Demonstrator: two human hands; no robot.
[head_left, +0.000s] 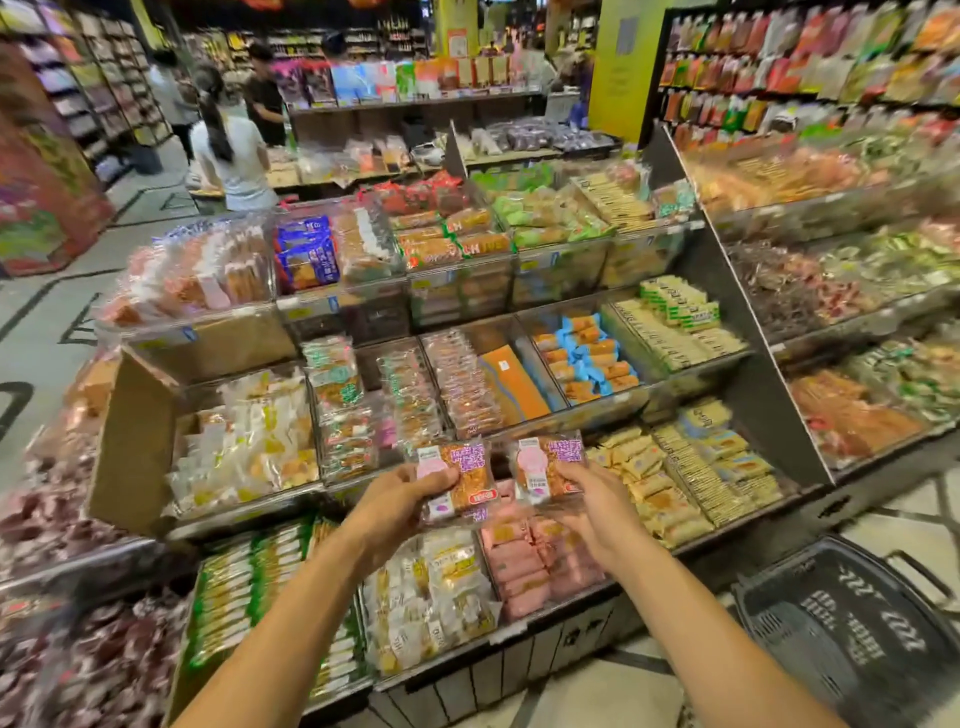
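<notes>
I stand at a tiered snack display in a shop. My left hand (397, 501) grips a clear-wrapped snack packet (465, 480) with pink and purple labels, thumb on its front. My right hand (592, 499) holds a second, matching packet (548, 462) just to the right. Both packets are held up side by side above the lower bins of pink-wrapped snacks (530, 566) and white-and-yellow packets (431, 597).
A dark plastic shopping basket (852, 634) sits on the floor at the lower right. Clear-fronted bins (457, 384) of wrapped snacks rise in tiers ahead, with more shelving at the right. Two shoppers (231, 150) stand in the aisle at the back left.
</notes>
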